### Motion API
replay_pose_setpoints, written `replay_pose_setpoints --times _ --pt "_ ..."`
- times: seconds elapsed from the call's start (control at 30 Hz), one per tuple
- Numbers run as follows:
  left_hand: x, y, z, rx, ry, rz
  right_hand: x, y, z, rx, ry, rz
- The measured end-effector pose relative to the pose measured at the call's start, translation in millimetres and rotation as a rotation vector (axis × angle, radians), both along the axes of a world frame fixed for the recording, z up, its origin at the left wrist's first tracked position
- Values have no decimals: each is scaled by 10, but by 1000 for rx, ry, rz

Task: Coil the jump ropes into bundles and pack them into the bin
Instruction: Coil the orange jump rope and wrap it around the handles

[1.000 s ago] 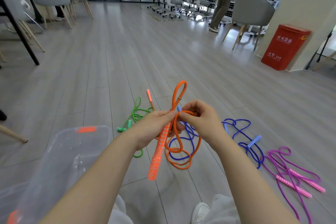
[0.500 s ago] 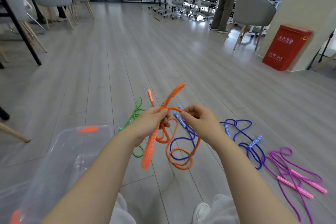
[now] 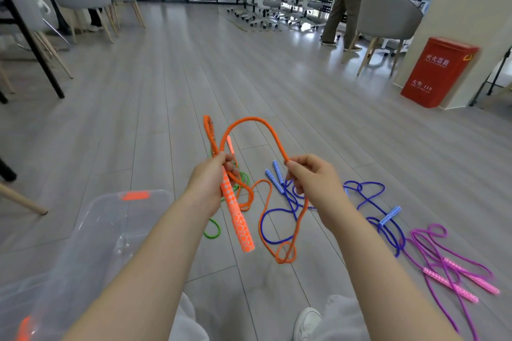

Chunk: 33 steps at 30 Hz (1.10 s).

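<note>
Left hand [image 3: 212,183]: fingers clenched round the orange handle [image 3: 236,216] and a strand of the orange rope [image 3: 250,120]; the handle slants down out of the fist toward the floor.
Right hand [image 3: 311,183]: fingers pinch the same rope, which arcs up between the two hands.
Orange rope: past the right hand it hangs to a small loop near the floor [image 3: 166,108], then runs back up to the left hand; a second orange handle [image 3: 230,145] shows just above the left fist.
Bin [image 3: 91,232]: clear plastic with orange clips, low on the left; it looks to hold no rope, though glare blurs the inside.
Green rope [image 3: 213,231]: on the floor, mostly behind the left hand.
Blue ropes [image 3: 368,196]: loose on the floor under and right of the right hand.
Pink rope [image 3: 443,263]: loose at far right.
Red box [image 3: 436,72]: against the pillar, well apart.
</note>
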<state>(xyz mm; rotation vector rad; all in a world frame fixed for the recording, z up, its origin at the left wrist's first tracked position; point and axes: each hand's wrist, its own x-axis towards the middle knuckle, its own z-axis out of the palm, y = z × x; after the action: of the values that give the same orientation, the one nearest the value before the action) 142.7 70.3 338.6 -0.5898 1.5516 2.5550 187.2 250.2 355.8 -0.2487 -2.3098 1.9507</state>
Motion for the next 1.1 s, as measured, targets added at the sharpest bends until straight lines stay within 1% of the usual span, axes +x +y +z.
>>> replay_pose_setpoints --times 0.17,0.27,0.4,0.5,0.57,0.7,0.83,1.0,1.1 --pt "133 198 38 -175 21 -187 -1 -158 -59 15 40 73" --pt "149 219 17 -184 24 -231 -17 -193 -118 54 69 65" --pt "145 216 -11 -180 25 -325 -10 -220 -137 160 108 87" --pt "153 228 -18 -240 55 -374 -11 -233 -138 220 80 124" --pt "175 232 -31 -296 90 -404 1 -252 -134 210 73 136" --pt "213 230 -83 -378 149 -502 23 -276 -116 88 76 118" --pt "238 237 -81 -431 185 -482 20 -257 -101 58 65 115" --pt "243 269 -74 -467 217 -434 7 -263 -124 133 67 120" --pt "185 248 -63 -469 206 -339 1 -216 -116 185 6 143"
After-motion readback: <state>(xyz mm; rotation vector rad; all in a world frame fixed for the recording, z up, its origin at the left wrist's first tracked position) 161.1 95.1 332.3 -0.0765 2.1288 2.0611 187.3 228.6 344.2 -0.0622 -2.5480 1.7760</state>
